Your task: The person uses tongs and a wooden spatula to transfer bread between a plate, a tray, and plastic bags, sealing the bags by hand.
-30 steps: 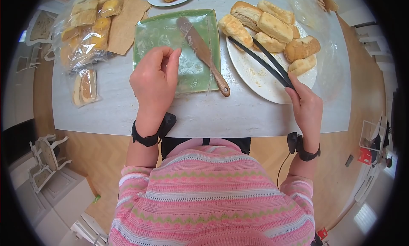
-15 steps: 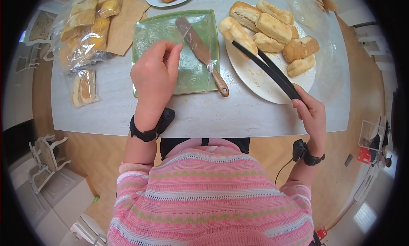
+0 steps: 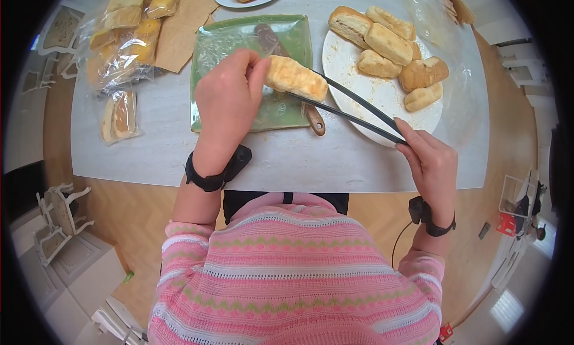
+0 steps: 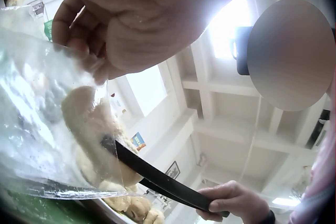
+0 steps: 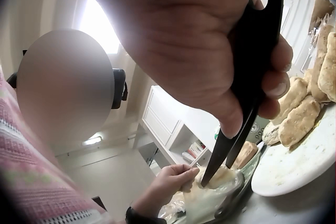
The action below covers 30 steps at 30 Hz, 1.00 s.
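Observation:
My left hand [image 3: 224, 97] pinches the edge of a clear plastic bag [image 4: 37, 124] above a square green plate [image 3: 206, 115]. With my right hand [image 3: 433, 172] I grip black tongs [image 3: 365, 123], their arms reaching left across the table. Between the tong tips is a pale golden bread roll [image 3: 297, 79], lifted over the plate close beside my left fingers. In the left wrist view the roll overlaps the bag's plastic near its mouth. A brown spatula [image 3: 315, 119] lies on the plate, partly covered by the roll and tongs.
To the right a round white plate [image 3: 350, 97] bears several bread rolls [image 3: 388, 43]. Bagged buns [image 3: 140, 43] and a wrapped roll [image 3: 124, 114] lie at the left, beside brown paper [image 3: 179, 43]. A small white plate [image 3: 263, 0] with pastry stands at the back.
The tongs have taken the front-left roll off the white plate and carried it left, over the green plate to my left hand. My left hand has stayed nearly in place.

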Each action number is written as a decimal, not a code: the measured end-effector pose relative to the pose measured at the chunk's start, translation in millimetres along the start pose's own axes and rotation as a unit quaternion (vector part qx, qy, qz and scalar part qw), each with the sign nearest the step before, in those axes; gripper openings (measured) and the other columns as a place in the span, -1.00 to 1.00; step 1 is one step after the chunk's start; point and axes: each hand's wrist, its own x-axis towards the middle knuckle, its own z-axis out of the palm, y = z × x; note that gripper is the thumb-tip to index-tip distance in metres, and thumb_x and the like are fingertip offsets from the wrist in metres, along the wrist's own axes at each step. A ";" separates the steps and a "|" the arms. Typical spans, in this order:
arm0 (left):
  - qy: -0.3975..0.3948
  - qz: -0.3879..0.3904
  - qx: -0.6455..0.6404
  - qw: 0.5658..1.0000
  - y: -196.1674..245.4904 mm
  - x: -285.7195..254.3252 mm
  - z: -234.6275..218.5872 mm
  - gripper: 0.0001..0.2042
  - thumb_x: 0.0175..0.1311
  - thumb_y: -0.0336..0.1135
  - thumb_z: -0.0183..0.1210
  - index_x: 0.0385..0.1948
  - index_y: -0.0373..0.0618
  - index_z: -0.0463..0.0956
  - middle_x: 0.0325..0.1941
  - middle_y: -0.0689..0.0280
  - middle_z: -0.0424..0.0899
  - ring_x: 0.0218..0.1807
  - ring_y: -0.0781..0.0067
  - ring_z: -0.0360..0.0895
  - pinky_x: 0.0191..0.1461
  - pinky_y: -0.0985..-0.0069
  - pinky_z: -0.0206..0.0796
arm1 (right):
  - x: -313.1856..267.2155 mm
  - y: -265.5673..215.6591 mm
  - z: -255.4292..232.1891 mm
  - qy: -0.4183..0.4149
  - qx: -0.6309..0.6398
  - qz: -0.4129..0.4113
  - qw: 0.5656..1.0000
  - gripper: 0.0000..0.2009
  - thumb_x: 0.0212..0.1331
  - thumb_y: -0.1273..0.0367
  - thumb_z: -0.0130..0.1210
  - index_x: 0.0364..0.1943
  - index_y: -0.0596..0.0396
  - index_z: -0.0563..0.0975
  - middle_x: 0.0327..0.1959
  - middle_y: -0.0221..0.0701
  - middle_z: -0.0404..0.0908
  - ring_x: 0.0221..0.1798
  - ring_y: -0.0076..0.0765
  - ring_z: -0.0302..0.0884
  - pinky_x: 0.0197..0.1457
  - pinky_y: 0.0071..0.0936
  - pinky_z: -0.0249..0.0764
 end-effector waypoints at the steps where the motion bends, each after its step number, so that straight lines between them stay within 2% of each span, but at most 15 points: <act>1: -0.010 0.011 -0.013 1.000 1.1 -0.7 0.2 -0.84 0.28 -0.25 0.28 -0.40 -0.12 0.60 -0.52 0.22 0.65 -0.50 0.15 0.61 -0.44 0.34 0.39 | 3.0 -2.3 2.2 0.000 -0.001 -0.002 1.000 -0.61 0.14 0.37 0.30 0.10 -0.10 0.64 -0.44 -0.40 0.61 -0.49 -0.22 0.53 -0.45 -0.32 0.39; 2: -0.009 0.010 -0.013 1.000 2.7 -2.0 -0.3 -0.84 0.28 -0.25 0.28 -0.40 -0.12 0.60 -0.52 0.22 0.65 -0.50 0.15 0.61 -0.44 0.34 0.39 | 6.3 -4.6 5.6 0.012 -0.021 -0.017 1.000 -0.61 0.13 0.37 0.30 0.10 -0.12 0.64 -0.45 -0.42 0.60 -0.49 -0.24 0.53 -0.46 -0.32 0.39; 7: -0.140 0.016 -0.101 0.985 11.6 -12.6 -7.3 -0.85 0.25 -0.29 0.29 -0.42 -0.15 0.60 -0.51 0.19 0.64 -0.50 0.14 0.59 -0.43 0.32 0.38 | 24.8 -18.5 24.3 0.042 -0.062 -0.055 0.996 -0.62 0.12 0.38 0.31 0.08 -0.17 0.64 -0.50 -0.46 0.55 -0.50 -0.30 0.52 -0.49 -0.32 0.38; 11: -0.143 -0.026 -0.161 0.976 2.7 -27.5 -9.7 -0.86 0.17 -0.33 0.35 -0.34 -0.15 0.61 -0.46 0.23 0.66 -0.45 0.21 0.60 -0.37 0.35 0.39 | 33.1 -23.4 41.0 0.020 -0.045 -0.051 0.997 -0.62 0.15 0.36 0.29 0.10 -0.16 0.64 -0.48 -0.43 0.56 -0.49 -0.26 0.52 -0.46 -0.32 0.39; 13: -0.090 0.042 -0.140 0.985 -6.1 -38.4 -15.4 -0.66 0.04 -0.39 0.44 -0.11 -0.16 0.61 -0.16 0.22 0.70 -0.13 0.25 0.63 -0.08 0.41 0.45 | 36.6 -25.1 45.5 0.009 -0.033 -0.042 0.999 -0.61 0.16 0.37 0.29 0.12 -0.15 0.63 -0.45 -0.40 0.58 -0.49 -0.23 0.51 -0.43 -0.34 0.41; 14: -0.090 0.040 -0.138 0.986 -9.3 -44.0 -18.4 -0.66 0.04 -0.39 0.44 -0.11 -0.16 0.61 -0.16 0.22 0.70 -0.13 0.25 0.63 -0.08 0.41 0.45 | 37.5 -25.1 46.7 0.008 -0.016 -0.034 0.999 -0.62 0.17 0.36 0.28 0.12 -0.14 0.63 -0.45 -0.39 0.58 -0.49 -0.22 0.51 -0.43 -0.33 0.41; 16: -0.034 0.127 -0.106 0.986 -12.9 -54.4 -21.9 -0.43 -0.06 -0.38 0.49 0.10 -0.07 0.53 0.12 0.15 0.60 0.17 0.07 0.52 0.21 0.27 0.36 | 38.9 -23.8 47.9 0.007 -0.001 -0.023 1.000 -0.62 0.18 0.36 0.28 0.13 -0.14 0.63 -0.45 -0.39 0.59 -0.49 -0.21 0.51 -0.43 -0.33 0.41; 17: -0.034 0.127 -0.107 0.986 -13.1 -59.5 -21.6 -0.43 -0.06 -0.38 0.49 0.10 -0.07 0.53 0.12 0.15 0.60 0.17 0.07 0.52 0.21 0.27 0.36 | 39.9 -22.9 48.1 0.003 0.007 -0.019 1.000 -0.62 0.19 0.36 0.28 0.13 -0.13 0.63 -0.45 -0.38 0.59 -0.50 -0.20 0.50 -0.42 -0.33 0.41; 19: -0.040 0.117 -0.013 0.992 -14.6 -69.1 -20.2 -0.32 -0.10 -0.38 0.49 0.20 -0.04 0.46 0.28 0.12 0.49 0.29 -0.07 0.41 0.34 0.17 0.25 | 41.5 -23.3 48.2 -0.003 0.015 -0.017 1.000 -0.62 0.20 0.36 0.27 0.13 -0.12 0.63 -0.45 -0.37 0.59 -0.50 -0.19 0.50 -0.42 -0.33 0.41; 23: 0.000 0.106 0.032 0.994 -25.7 -77.2 -4.7 -0.44 -0.09 -0.41 0.46 0.08 -0.04 0.54 0.25 0.14 0.50 0.25 -0.06 0.43 0.30 0.18 0.27 | 45.8 -28.2 48.3 -0.010 0.013 -0.012 1.000 -0.63 0.21 0.36 0.26 0.14 -0.10 0.62 -0.46 -0.35 0.58 -0.51 -0.18 0.49 -0.41 -0.33 0.40; 25: 0.018 0.135 0.061 0.989 -33.7 -80.0 3.8 -0.57 -0.06 -0.41 0.44 -0.06 -0.05 0.61 0.17 0.17 0.52 0.19 0.02 0.46 0.22 0.18 0.30 | 46.2 -29.7 48.1 -0.010 0.011 -0.012 1.000 -0.63 0.21 0.36 0.26 0.14 -0.10 0.62 -0.46 -0.35 0.58 -0.51 -0.18 0.49 -0.41 -0.34 0.39; 26: 0.020 0.134 0.061 0.989 -36.6 -79.3 5.2 -0.57 -0.06 -0.41 0.44 -0.06 -0.05 0.61 0.17 0.17 0.52 0.19 0.02 0.46 0.22 0.18 0.30 | 45.9 -29.9 48.1 -0.006 0.010 -0.016 1.000 -0.64 0.21 0.34 0.27 0.12 -0.10 0.63 -0.49 -0.37 0.57 -0.51 -0.19 0.50 -0.44 -0.32 0.39; 28: 0.033 0.185 0.078 0.979 -40.1 -77.0 4.7 -0.68 -0.07 -0.44 0.39 -0.19 -0.07 0.62 0.08 0.17 0.51 0.07 0.10 0.49 0.10 0.17 0.27 | 45.1 -30.1 48.1 -0.002 0.009 -0.019 1.000 -0.65 0.20 0.32 0.27 0.10 -0.11 0.64 -0.51 -0.38 0.55 -0.52 -0.20 0.51 -0.47 -0.30 0.39; 30: 0.025 0.169 0.063 0.983 -33.6 -76.1 0.9 -0.67 -0.06 -0.43 0.40 -0.17 -0.05 0.62 0.06 0.21 0.53 0.06 0.12 0.49 0.09 0.19 0.29 | 43.8 -30.0 47.4 -0.004 0.008 -0.016 1.000 -0.65 0.20 0.32 0.27 0.10 -0.11 0.63 -0.51 -0.38 0.55 -0.52 -0.19 0.51 -0.47 -0.30 0.38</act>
